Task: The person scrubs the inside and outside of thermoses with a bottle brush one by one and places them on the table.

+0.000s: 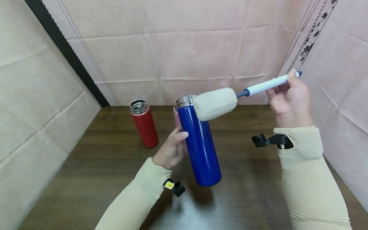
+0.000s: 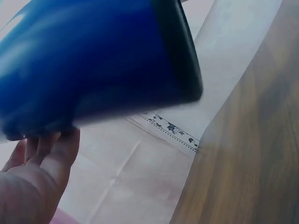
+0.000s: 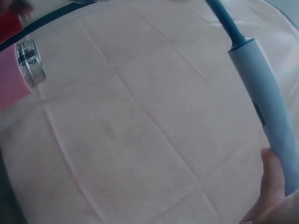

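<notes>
My left hand (image 1: 173,147) grips a blue steel bottle (image 1: 201,147) by its side, holding it tilted above the table. The bottle has no lid, and its metal rim points up and to the left. In the left wrist view its blue body (image 2: 88,60) fills the upper part, with my fingers beneath. My right hand (image 1: 291,97) holds a bottle brush by its light blue handle (image 1: 265,86). The brush's white sponge head (image 1: 215,103) is outside the bottle, overlapping its neck from my view; whether they touch I cannot tell.
A lidless red bottle (image 1: 144,124) stands upright at the back left of the brown wooden table (image 1: 115,179). Partly hidden behind the blue bottle is a pink bottle (image 1: 176,116), its metal neck showing in the right wrist view. Pale cloth walls (image 1: 184,57) enclose the back and sides.
</notes>
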{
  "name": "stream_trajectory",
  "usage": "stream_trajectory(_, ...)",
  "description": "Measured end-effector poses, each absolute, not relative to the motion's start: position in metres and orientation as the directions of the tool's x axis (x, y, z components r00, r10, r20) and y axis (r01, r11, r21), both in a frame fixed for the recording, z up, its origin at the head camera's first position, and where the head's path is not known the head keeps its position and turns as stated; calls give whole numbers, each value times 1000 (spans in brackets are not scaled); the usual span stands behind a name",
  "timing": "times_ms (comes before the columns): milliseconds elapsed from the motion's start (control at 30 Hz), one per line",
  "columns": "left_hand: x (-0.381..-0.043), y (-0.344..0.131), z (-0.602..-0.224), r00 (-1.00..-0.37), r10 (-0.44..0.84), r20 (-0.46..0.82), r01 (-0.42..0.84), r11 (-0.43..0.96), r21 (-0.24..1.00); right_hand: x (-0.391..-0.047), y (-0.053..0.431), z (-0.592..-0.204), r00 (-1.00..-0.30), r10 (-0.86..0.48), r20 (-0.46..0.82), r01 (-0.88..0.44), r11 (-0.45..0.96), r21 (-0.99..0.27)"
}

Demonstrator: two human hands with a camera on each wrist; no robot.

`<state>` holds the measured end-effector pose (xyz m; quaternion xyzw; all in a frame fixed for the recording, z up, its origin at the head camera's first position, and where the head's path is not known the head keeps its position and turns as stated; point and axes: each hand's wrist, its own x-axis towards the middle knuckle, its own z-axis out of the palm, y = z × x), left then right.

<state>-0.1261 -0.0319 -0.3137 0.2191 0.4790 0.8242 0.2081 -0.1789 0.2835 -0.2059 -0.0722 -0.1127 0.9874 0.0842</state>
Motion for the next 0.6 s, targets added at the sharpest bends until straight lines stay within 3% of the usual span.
stream_trajectory(367,-128,-31,-315,-829,545,124,-130,-403,906,-178,268,-220,-984,135,-114,-75,-904,-421)
stream_trajectory(600,-130,-34,-312,-855,500,142,-99,-425,900,-169,272,-234,-995,51,-88,-4,-883,-469)
